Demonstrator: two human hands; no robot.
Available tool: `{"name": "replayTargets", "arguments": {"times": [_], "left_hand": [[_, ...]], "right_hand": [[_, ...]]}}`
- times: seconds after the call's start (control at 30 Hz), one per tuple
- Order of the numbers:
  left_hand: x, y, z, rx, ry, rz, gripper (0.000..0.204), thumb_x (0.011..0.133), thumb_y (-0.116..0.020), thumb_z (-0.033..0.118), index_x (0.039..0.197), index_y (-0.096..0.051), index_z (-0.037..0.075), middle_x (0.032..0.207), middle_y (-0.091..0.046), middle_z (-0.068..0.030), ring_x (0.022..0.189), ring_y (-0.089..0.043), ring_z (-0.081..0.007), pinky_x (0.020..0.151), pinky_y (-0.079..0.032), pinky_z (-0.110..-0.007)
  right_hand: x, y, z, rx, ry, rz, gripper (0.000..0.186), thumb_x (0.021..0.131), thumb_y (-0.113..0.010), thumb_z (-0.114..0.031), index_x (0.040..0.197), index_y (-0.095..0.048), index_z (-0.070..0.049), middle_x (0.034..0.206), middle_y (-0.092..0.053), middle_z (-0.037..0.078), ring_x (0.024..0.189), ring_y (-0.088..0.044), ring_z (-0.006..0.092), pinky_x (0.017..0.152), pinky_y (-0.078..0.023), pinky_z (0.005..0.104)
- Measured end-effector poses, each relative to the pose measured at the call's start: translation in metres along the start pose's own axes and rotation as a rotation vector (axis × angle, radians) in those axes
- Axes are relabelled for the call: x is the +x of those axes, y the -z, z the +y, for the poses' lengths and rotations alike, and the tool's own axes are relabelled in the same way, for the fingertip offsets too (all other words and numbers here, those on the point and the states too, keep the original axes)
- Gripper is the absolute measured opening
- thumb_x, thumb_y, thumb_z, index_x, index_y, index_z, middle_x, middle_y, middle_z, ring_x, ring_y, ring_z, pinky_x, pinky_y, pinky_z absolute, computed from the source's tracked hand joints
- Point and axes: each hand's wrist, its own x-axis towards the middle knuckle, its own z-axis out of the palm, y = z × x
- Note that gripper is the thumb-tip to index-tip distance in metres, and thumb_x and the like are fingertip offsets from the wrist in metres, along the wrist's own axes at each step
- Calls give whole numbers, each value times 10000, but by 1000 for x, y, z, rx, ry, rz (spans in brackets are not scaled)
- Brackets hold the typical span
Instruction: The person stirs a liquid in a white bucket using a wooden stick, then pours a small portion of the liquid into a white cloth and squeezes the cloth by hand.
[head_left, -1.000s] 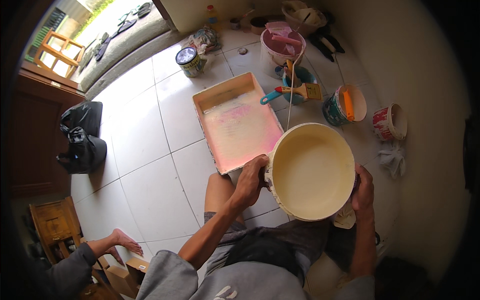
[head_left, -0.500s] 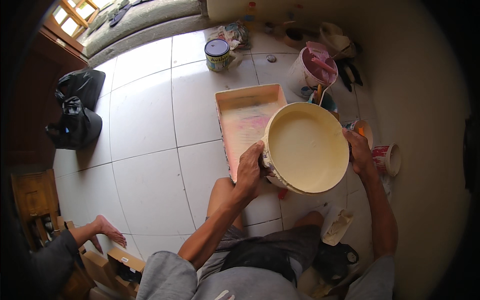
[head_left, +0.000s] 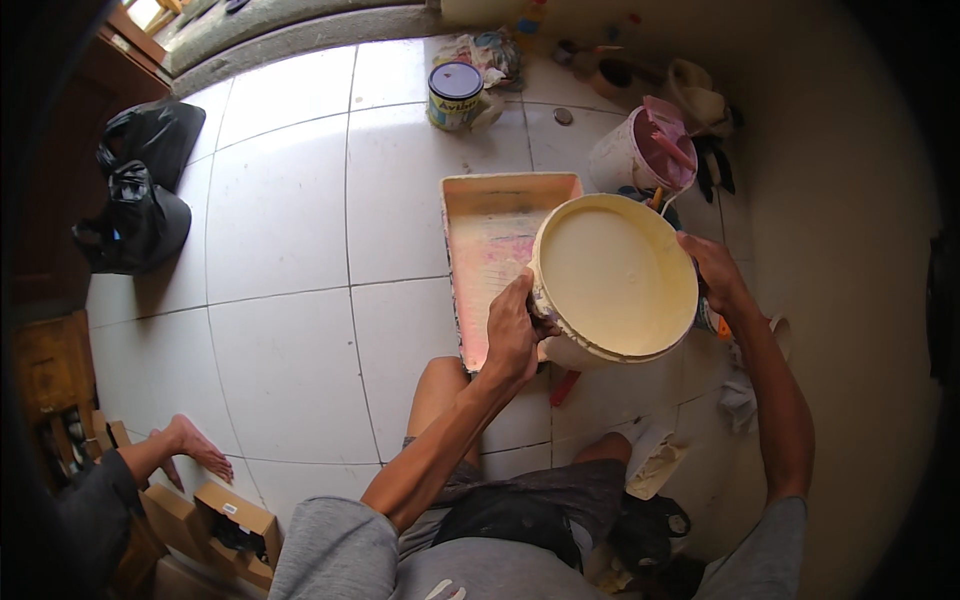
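Note:
Between my two hands hangs a round bucket (head_left: 590, 350) with cream paint (head_left: 618, 275) inside, tilted a little so its open mouth faces me. My left hand (head_left: 513, 330) grips the left side below the rim, thumb up along the wall. At the upper right of the rim, my right hand (head_left: 716, 275) holds on, its fingers partly hidden behind the bucket. A rectangular paint tray (head_left: 480, 250), smeared with cream and pink, lies on the tiles just left of the bucket, which covers its lower right part.
A closed paint can (head_left: 455, 97) stands beyond the tray beside crumpled rags (head_left: 490, 55). Near the wall is a pink-stained bucket (head_left: 620, 150) with tools in it. Black plastic bags (head_left: 150, 220) sit far left. Another person's foot (head_left: 200, 448) and cardboard boxes (head_left: 237, 515) are at lower left.
The bucket has risen slightly and its rim has tipped a bit more, both hands keeping their hold. The view has shifted a little, so floor things appear displaced.

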Motion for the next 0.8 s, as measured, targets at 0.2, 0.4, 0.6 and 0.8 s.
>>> {"name": "replayTargets", "arguments": {"times": [0.2, 0.4, 0.6, 0.8], "left_hand": [[12, 2, 1, -52, 33, 58, 342, 994, -427, 338, 1030, -576, 33, 810, -614, -33, 609, -593, -92, 483, -506, -219], [22, 7, 0, -83, 61, 53, 358, 998, -421, 314, 1172, -519, 17, 1019, -624, -75, 806, -642, -160, 659, -583, -329], [28, 9, -3, -137, 83, 80, 326, 980, -462, 337, 1099, -563, 50, 881, -629, -34, 650, -613, -115, 566, -563, -288], [28, 6, -5, -188, 88, 133, 295, 962, -497, 359, 952, -581, 77, 751, -604, -17, 559, -575, -105, 521, -527, -264]], "right_hand": [[18, -5, -13, -56, -1, -15, 331, 943, -563, -274, 1044, -627, 35, 875, -670, 61, 712, -639, 107, 634, -512, 244], [36, -8, -25, -125, -38, -27, 365, 921, -595, -259, 1071, -631, 72, 955, -667, 81, 807, -626, 127, 726, -489, 268], [48, -12, -35, -234, -47, -7, 362, 914, -600, -271, 1051, -642, 62, 946, -667, 73, 782, -623, 125, 700, -489, 268], [54, -11, -40, -294, -51, -24, 380, 914, -593, -282, 1154, -627, 11, 1052, -659, 58, 912, -609, 124, 804, -460, 256]]}}
